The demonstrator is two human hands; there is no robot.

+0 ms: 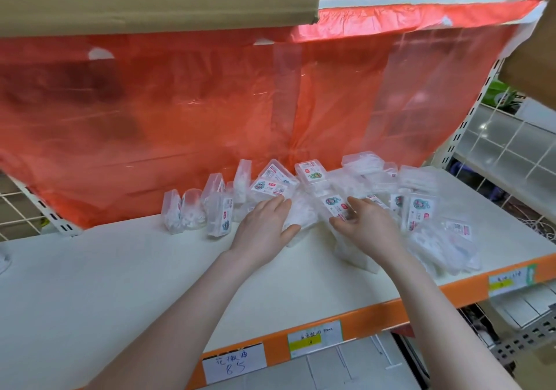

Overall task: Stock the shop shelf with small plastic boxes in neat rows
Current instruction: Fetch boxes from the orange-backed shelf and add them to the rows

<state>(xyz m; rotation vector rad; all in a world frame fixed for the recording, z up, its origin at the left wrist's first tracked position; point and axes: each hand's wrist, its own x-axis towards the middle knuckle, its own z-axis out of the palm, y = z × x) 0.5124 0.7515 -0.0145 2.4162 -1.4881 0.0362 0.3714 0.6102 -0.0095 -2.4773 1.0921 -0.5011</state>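
From the head view I see my left hand (264,227) lying flat, fingers straight, on a clear box (301,216), my right hand (368,224) pinching a labelled box (335,206) just beside it, with more boxes (427,212) heaped beyond my fingertips on the shelf (120,269).

Your white shelf (120,284) has an orange front edge (355,314) carrying three price labels (315,339). A few small plastic boxes (219,215) stand upright in a short row near the back left. To their right, a loose heap of boxes (421,209) sprawls toward the front edge.
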